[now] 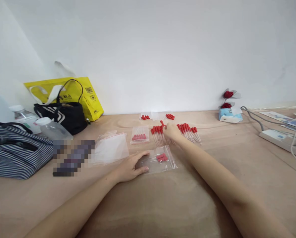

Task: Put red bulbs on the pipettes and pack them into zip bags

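Note:
My left hand (131, 167) lies on the table with thumb and fingers spread, touching the left end of a clear zip bag (171, 163). Inside that bag are several red-bulbed droppers (162, 157). Further out, my right hand (171, 131) is closed over a row of loose droppers (157, 132) with clear stems. A red bulb (162, 124) sticks up at its fingertips, where it pinches one dropper. More droppers (187, 129) lie to the right of this hand, which partly hides the row.
A filled zip bag (139, 135) lies left of the row; two more groups of red bulbs (170, 116) are by the wall. Flat bags (113, 147) are at left, near a bottle (54, 128), a black bag (63, 115) and a striped bag (16, 152). A power strip (282, 140) sits right.

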Available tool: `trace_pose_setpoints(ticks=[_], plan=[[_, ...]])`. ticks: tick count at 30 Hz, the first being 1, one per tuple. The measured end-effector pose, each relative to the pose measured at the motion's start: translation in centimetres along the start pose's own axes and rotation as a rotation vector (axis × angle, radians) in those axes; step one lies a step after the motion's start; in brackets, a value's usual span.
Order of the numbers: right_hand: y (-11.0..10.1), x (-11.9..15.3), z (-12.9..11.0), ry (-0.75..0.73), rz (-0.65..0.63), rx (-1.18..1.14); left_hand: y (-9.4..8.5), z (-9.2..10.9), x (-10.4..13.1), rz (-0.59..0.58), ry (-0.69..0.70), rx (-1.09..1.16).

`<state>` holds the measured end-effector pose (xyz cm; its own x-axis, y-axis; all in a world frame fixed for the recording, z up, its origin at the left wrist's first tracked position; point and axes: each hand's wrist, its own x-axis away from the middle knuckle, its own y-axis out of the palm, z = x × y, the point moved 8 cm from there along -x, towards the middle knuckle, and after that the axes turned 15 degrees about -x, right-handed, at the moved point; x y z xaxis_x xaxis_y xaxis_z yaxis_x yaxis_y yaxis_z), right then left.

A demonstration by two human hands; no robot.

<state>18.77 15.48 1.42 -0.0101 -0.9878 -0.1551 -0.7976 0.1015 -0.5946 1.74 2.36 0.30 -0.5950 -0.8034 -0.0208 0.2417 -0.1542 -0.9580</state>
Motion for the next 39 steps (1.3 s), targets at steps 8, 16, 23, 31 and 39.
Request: trace_pose_setpoints(ticks=[8, 16, 23, 31, 39], plan=[[-4.8, 5.7, 3.2, -0.16, 0.018, -0.634, 0.3, -0.4, 0.0, -0.014, -0.002, -0.012], [-3.1, 8.5, 5.0, 0.058, -0.038, -1.04, 0.5, -0.7, -0.1, -0.005, -0.003, -0.007], [-2.8, 8.0, 6.0, 0.078, 0.078, -1.117, 0.5, -0.7, -0.1, -0.007, -0.006, 0.0], [-2.9, 9.2, 5.3, 0.075, 0.142, -1.13, 0.5, -0.6, -0.1, 0.006, -0.003, 0.021], [-0.4, 9.7, 4.2, 0.142, -0.074, -1.268, 0.4, -0.5, -0.1, 0.004, 0.001, 0.007]])
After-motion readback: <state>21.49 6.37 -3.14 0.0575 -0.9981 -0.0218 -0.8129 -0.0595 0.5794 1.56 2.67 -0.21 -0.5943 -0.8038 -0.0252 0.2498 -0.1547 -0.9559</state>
